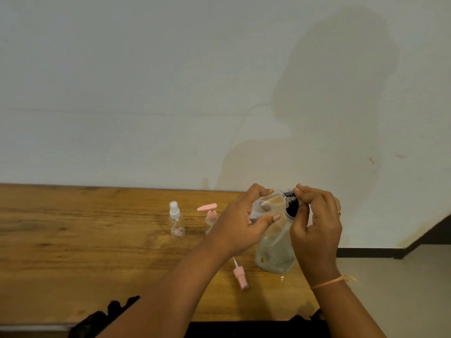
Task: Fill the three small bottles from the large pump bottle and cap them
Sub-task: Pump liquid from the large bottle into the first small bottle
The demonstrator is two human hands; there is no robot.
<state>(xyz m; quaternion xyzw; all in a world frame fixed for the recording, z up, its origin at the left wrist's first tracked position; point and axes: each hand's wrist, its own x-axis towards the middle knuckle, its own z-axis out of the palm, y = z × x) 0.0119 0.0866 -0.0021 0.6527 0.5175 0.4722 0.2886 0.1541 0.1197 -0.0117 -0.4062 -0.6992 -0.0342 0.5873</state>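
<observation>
Two hands meet over the right end of the wooden desk (97,240) in the head view. The left hand (240,220) grips a small clear plastic bottle (267,204) turned on its side, its fingers (258,191) curled over the top and the thumb pressed underneath. One end of that bottle meets the black pump head (292,206) of the large clear pump bottle (274,254), which leans with its base on the desk near the right edge. The right hand (316,223) pinches the pump head between thumb and forefinger. Left of the hands stand a small clear spray bottle with a white top (176,220) and a small clear bottle with a pink pump top (210,214), the latter partly hidden by the left hand. A pink spray cap with a thin dip tube (240,276) lies flat on the desk beside the left wrist. Any label is too blurred to read.
</observation>
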